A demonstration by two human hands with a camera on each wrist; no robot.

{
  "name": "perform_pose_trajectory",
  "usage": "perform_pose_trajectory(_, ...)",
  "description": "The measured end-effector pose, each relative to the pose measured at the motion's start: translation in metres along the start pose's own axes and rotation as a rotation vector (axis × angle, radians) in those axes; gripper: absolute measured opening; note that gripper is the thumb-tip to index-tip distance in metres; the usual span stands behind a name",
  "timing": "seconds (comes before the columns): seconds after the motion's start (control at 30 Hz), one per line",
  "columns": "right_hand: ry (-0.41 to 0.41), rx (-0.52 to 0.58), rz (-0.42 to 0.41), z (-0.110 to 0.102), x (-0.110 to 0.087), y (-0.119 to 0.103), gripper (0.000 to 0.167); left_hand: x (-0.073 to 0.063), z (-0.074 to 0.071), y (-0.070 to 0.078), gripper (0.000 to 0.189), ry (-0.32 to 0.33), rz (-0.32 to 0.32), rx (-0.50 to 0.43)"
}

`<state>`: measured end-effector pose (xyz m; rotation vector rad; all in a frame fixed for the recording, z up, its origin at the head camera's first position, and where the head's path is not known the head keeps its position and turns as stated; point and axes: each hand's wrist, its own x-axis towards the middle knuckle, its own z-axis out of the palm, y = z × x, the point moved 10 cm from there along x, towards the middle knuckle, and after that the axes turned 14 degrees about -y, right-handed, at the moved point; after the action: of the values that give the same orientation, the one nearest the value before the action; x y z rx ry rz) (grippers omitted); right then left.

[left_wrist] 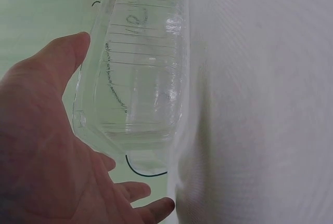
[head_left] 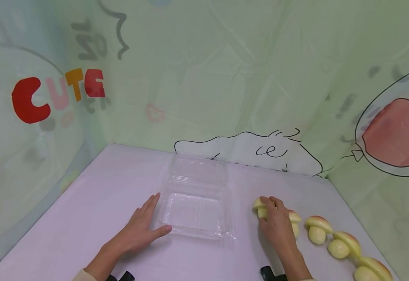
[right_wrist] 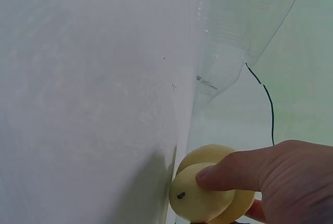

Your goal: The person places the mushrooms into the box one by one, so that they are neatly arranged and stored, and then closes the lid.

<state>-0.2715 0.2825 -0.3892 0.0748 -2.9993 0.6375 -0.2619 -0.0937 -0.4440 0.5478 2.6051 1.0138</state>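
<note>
A clear plastic clamshell box (head_left: 195, 233) lies with its lid (head_left: 197, 168) folded back toward the rear wall. My left hand (head_left: 139, 228) is at its left side, fingers straight and thumb spread by the near left corner; I cannot tell whether it touches the box. In the left wrist view, the left hand (left_wrist: 52, 130) holds nothing. To the right of the box, my right hand (head_left: 278, 224) grips a pale yellow toy mushroom (head_left: 259, 205). The right wrist view shows the thumb pressed on the mushroom's round stem (right_wrist: 195, 198); the other fingers are mostly hidden.
More yellow mushrooms with reddish caps line the right side: one partly behind the right hand (head_left: 295, 218), then others (head_left: 317, 230) (head_left: 344, 245) (head_left: 372, 269) toward the near right corner. Printed cloth walls (head_left: 204, 78) enclose the white tabletop (head_left: 120, 175) at back and sides.
</note>
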Motion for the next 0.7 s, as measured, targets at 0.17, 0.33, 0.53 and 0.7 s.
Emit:
perform_pose_trajectory(0.17,0.014,0.034,-0.001,-0.002,-0.001,-0.003,0.056,0.0,0.0,0.0,0.106,0.0,0.0,0.001)
perform_pose_trajectory(0.33,0.069,0.048,-0.031,-0.007,-0.004,-0.009,0.057,0.0,0.0,-0.001,0.106,-0.006,-0.004,-0.01)
perform_pose_trajectory(0.53,0.193,0.054,-0.129,-0.017,-0.008,-0.025,0.058,0.0,0.001,-0.001,0.107,-0.007,-0.002,-0.018)
perform_pose_trajectory(0.7,0.206,0.064,-0.128,-0.02,-0.008,-0.034,0.059,-0.001,0.001,-0.001,0.107,-0.002,0.001,-0.017)
